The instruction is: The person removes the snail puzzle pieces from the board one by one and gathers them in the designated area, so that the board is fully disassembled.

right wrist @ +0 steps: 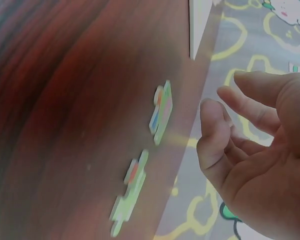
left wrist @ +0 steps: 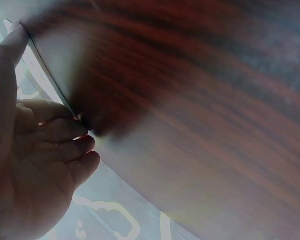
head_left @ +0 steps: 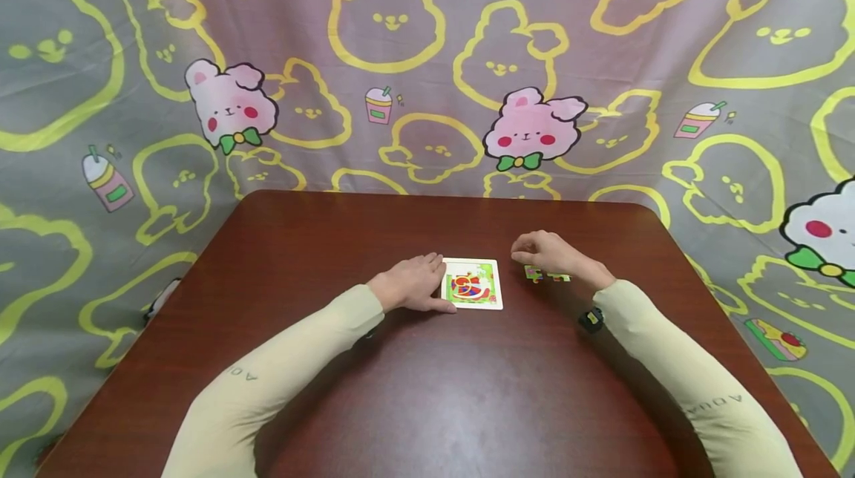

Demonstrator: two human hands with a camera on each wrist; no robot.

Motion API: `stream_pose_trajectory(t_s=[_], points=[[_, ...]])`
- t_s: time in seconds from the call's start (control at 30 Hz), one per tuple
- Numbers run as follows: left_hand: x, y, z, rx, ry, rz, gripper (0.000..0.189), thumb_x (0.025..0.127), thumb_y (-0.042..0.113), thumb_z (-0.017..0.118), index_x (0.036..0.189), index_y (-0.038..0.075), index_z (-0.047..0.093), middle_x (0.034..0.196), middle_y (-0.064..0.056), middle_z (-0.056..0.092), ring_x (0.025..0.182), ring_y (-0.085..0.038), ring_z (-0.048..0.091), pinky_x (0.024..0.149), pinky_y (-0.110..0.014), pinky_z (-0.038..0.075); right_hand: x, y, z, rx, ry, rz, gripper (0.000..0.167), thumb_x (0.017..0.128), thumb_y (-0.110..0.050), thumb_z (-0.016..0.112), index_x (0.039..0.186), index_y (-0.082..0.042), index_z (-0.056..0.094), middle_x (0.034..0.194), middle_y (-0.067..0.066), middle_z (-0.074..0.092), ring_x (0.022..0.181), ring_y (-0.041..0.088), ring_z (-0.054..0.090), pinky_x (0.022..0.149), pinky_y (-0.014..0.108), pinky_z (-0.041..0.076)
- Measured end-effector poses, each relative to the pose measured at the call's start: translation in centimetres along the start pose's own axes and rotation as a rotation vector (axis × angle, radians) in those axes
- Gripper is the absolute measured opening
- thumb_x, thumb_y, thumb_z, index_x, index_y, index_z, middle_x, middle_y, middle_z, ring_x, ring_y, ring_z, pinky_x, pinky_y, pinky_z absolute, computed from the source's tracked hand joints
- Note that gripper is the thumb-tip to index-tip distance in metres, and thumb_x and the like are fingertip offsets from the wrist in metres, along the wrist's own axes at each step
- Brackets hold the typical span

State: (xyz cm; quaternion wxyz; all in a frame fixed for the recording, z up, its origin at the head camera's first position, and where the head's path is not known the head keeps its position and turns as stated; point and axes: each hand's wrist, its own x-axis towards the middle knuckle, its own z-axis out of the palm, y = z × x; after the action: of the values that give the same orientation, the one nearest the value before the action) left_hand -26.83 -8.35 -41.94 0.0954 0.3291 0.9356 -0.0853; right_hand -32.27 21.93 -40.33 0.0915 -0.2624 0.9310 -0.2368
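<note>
Puzzle board [head_left: 477, 306] was touched at L edge by L hand [head_left: 412, 284], thumb & fingers spread; loose pcs [right wrist: 165, 112] were seen R of board, near R hand's [head_left: 549, 250] loosely bent fingers.

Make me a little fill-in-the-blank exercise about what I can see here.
1. In the head view, the left hand touches the puzzle board at its ____ edge.
2. In that view, loose puzzle pieces lie on the table to the ____ of the board, near the right hand.
3. The border around the board's picture is coloured ____.
4. The pink bunnies on the curtain wear bows that are mostly ____.

Missing words: left; right; white; green.
</note>
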Motion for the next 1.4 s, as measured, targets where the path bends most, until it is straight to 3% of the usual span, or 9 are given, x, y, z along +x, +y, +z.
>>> stream_pose_trajectory(t_s=[0.2,0.43,0.63,0.97,1.4], points=[[0.0,0.0,0.1,-0.008,-0.001,-0.002,0.104,0.085,0.079,0.043,0.151,-0.001,0.033,0.157,-0.021,0.033,0.149,-0.031,0.029,0.122,-0.038,0.027,0.6,-1.2,0.8,-0.007,-0.017,-0.013,0.021,0.095,-0.023,0.064,0.11,-0.01,0.07,0.1,0.004,0.071,0.085,0.016,0.062,0.079,0.04,0.052],[0.1,-0.1,0.2,-0.002,0.025,0.016,0.103,0.086,0.078,0.045,0.149,-0.003,0.036,0.155,-0.023,0.036,0.147,-0.032,0.032,0.121,-0.039,0.029,1.4,-2.0,1.8,-0.015,-0.035,-0.034,0.021,0.093,-0.021,0.066,0.108,-0.007,0.07,0.088,0.003,0.069,0.063,0.011,0.056,0.059,0.028,0.048],[0.2,-0.1,0.2,0.0,0.023,0.011,0.104,0.086,0.078,0.045,0.149,-0.003,0.035,0.156,-0.022,0.036,0.147,-0.032,0.032,0.121,-0.038,0.029,1.7,-2.5,2.3,0.002,-0.047,-0.056,0.02,0.092,-0.019,0.067,0.107,-0.007,0.071,0.083,0.003,0.065,0.052,0.01,0.051,0.046,0.027,0.044],[0.2,-0.1,0.2,-0.004,0.017,0.006,0.104,0.085,0.079,0.045,0.149,-0.003,0.035,0.156,-0.022,0.036,0.147,-0.032,0.032,0.12,-0.039,0.03,2.1,-2.9,3.2,-0.06,-0.086,-0.089,0.022,0.09,-0.017,0.07,0.109,-0.006,0.072,0.078,-0.001,0.059,0.068,0.011,0.048,0.063,0.025,0.039],[0.3,0.0,0.0,0.006,0.013,0.01,0.104,0.086,0.079,0.044,0.149,-0.002,0.035,0.155,-0.022,0.036,0.147,-0.032,0.032,0.121,-0.039,0.029,1.8,-3.7,3.4,-0.117,-0.115,-0.11,0.035,0.086,-0.019,0.076,0.115,-0.002,0.068,0.078,0.001,0.067,0.07,0.01,0.055,0.066,0.026,0.045]])
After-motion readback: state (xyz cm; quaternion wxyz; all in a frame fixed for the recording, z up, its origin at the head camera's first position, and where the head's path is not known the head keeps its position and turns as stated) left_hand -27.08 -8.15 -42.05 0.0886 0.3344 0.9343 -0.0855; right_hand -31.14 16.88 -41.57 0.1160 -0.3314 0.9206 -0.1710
